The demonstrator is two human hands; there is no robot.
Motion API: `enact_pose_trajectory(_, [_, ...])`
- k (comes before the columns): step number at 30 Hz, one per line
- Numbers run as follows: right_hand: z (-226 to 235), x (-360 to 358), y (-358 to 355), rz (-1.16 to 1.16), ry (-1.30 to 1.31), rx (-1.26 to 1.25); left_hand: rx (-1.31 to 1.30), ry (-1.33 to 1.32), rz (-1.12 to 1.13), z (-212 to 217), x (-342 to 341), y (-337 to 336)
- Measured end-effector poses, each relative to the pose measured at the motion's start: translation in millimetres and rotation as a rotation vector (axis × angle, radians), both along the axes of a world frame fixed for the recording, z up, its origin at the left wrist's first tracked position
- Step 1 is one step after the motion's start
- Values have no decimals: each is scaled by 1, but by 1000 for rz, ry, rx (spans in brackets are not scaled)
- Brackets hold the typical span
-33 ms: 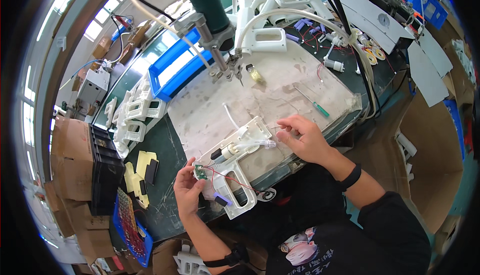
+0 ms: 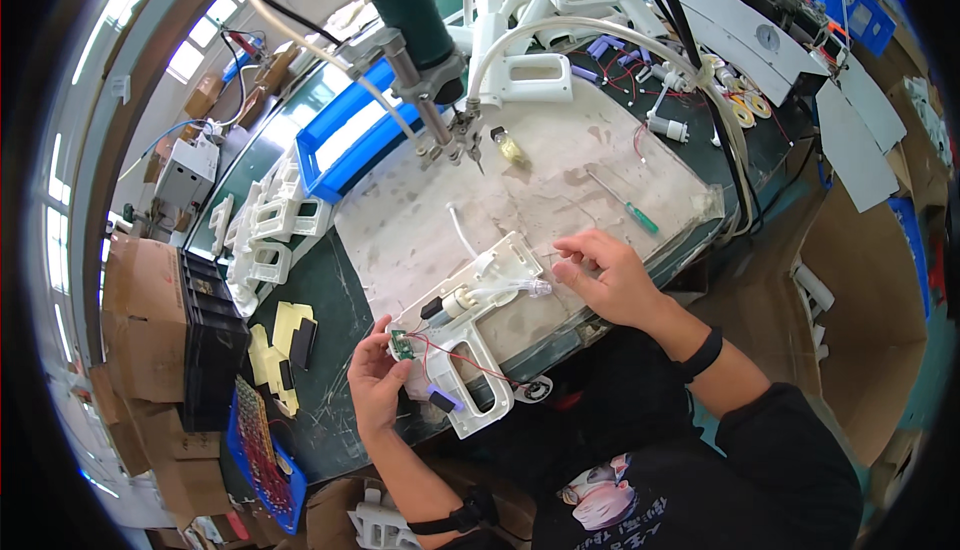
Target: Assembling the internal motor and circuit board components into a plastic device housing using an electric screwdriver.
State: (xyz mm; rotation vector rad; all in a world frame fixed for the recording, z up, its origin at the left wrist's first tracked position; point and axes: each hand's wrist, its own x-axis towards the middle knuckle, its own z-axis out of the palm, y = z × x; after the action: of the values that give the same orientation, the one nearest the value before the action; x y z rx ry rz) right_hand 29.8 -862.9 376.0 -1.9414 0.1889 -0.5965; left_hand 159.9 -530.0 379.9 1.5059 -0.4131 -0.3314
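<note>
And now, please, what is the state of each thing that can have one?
White shell: open, inner parts exposed.
Circuit board: uncovered, red wires beside it.
Screwdriver: lying on the mat, not held.
Bottle: dark cap on.
Right-hand cardboard box: open, white parts inside.
Left hand: at the circuit board; exact grip unclear.
Right hand: fingers partly bent, nothing visibly held.
</note>
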Motion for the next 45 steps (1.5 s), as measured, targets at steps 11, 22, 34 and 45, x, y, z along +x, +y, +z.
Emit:
enact_pose_trajectory(11, [-2, -1, 0, 18, -26, -95, 108, -40, 28, 4, -3, -9])
enact_pose_trajectory(22, [-2, -1, 1, 21, -42, -115, 379, -252, 203, 27, -55, -9])
enact_pose_trajectory(34, [-3, -1, 1, 31, -49, -160, 666, -381, 164, 38, -89, -38])
enact_pose_trajectory(45, [-3, -1, 2, 29, -59, -168, 807, -443, 94, 39, -90, -41])
